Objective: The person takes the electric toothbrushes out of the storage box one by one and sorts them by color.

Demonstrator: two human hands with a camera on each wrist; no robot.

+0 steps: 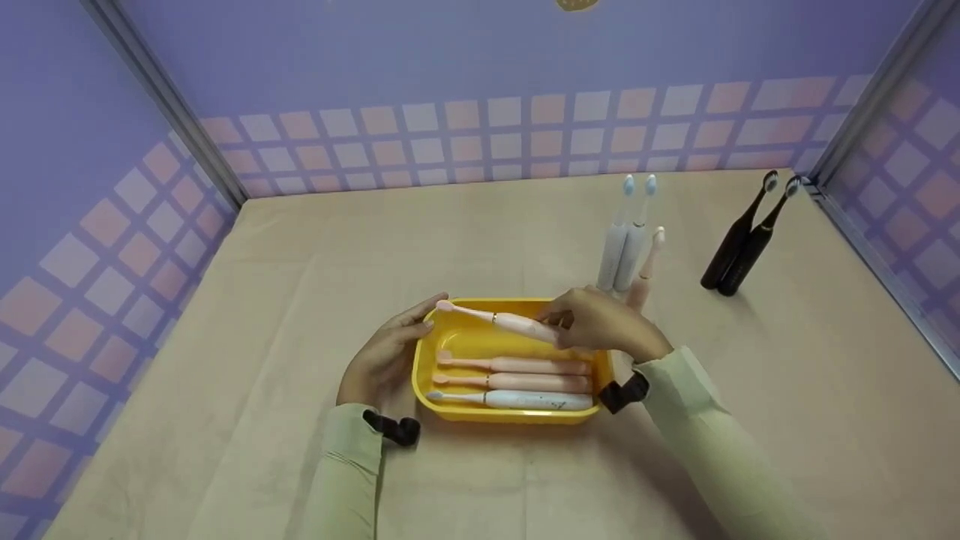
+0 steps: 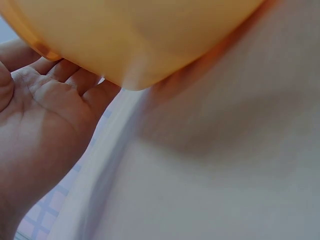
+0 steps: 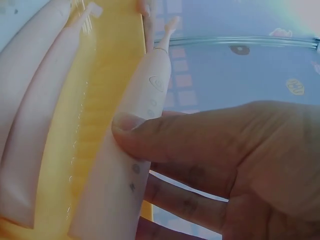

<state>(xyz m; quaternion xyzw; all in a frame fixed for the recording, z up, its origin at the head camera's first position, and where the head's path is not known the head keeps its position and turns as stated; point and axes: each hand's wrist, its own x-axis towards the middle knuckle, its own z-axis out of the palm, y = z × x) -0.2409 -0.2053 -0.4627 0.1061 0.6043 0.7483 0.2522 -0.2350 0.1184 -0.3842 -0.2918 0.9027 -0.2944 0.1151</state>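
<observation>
Fingers and thumb of the person's right hand (image 1: pixel 602 321) are pinching a pale pink toothbrush (image 1: pixel 517 325) by its handle, so they are leaving between them only the thickness of this handle. Nearest to the person's body, two pale green sleeves (image 1: pixel 349 472) are showing above the table (image 1: pixel 300 262), each one carrying a small black device (image 1: pixel 401 430) at the wrist. Just beyond, a yellow tray (image 1: pixel 506 417) is sitting between the two hands. The left hand (image 1: pixel 381 356) is holding it at its left end: the thumb is touching the rim and the other fingers are lying along the outer wall. Inside the tray, a white toothbrush (image 1: pixel 540 400) is lying closest to the near wall, and behind it two pink toothbrushes (image 1: pixel 540 366) are lying side by side, all with their heads pointing to the left. Over the far part of the tray, the pinched toothbrush is slanting, its head also pointing left. Beyond the right hand, one standing pink toothbrush (image 1: pixel 640 289) is showing partly, and just behind it two white toothbrushes (image 1: pixel 613 255) are standing together. Farther to the right, two black toothbrushes (image 1: pixel 748 253) are standing close together. At the back, a purple wall (image 1: pixel 525 45) with pink and white squares is rising behind the table.
</observation>
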